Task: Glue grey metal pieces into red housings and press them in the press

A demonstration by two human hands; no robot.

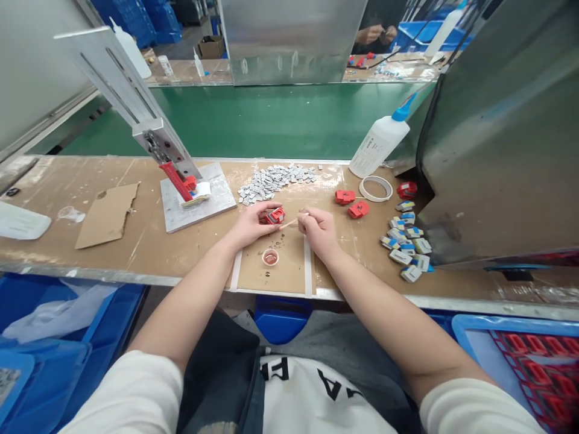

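Note:
My left hand [253, 225] is closed around a small red plastic toy car body [275, 216], with grey showing inside it. Pinched in my right hand [318, 230] is a thin wooden stick [288, 223], whose tip points at the car body's lower edge. Below both hands, a small clear cup [270, 257] of reddish-brown liquid stands on a cardboard sheet [289, 274] with white tape down its sides. Dark specks dot the sheet near the cup. Past my hands lies a pile of small grey-white pieces [271, 182].
A metal press stand with a red handle [175, 181] rises at left beside a cardboard piece [108, 216]. Rightward are two red car parts [358, 210], a tape roll [375, 188], a white bottle [380, 141] and several blue-and-white blocks [407, 241]. Beyond runs a green belt [271, 120]; another person's hands [375, 35] show behind.

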